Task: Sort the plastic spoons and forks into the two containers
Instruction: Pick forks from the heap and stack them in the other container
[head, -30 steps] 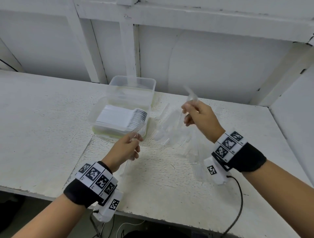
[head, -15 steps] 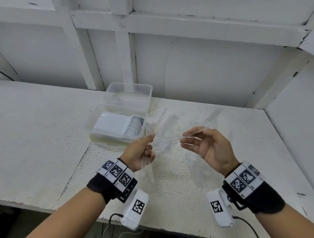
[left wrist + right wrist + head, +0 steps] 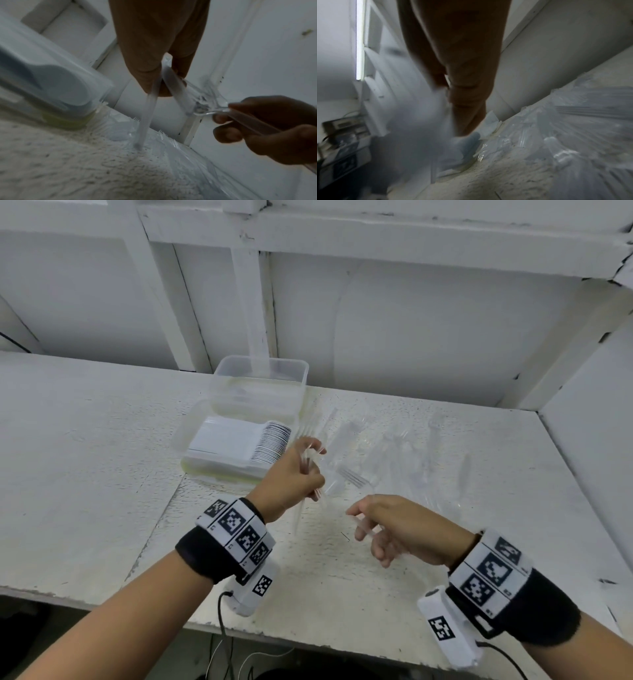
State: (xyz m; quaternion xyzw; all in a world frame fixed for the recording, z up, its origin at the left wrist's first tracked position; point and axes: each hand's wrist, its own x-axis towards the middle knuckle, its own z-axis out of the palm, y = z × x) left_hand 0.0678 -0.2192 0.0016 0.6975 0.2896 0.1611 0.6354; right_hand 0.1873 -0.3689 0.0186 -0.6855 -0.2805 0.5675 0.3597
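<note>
While pinched: fork handle point(image 3: 254, 120) between fingers point(image 3: 228, 133).

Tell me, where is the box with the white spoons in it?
In the head view, the box of white spoons sits on the table, just left of the left hand and in front of the empty clear box.

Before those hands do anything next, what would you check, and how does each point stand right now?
1. Left hand grips clear utensils: ok.
2. Right hand holds a clear utensil: ok.
3. Spoon or fork in each hand: cannot tell, the plastic is clear and blurred.
4. Near container open, stack of spoons inside: ok.
5. Far container open: ok; its contents: cannot tell.
6. Loose pile left on the table, sorting unfinished: not ok.
</note>
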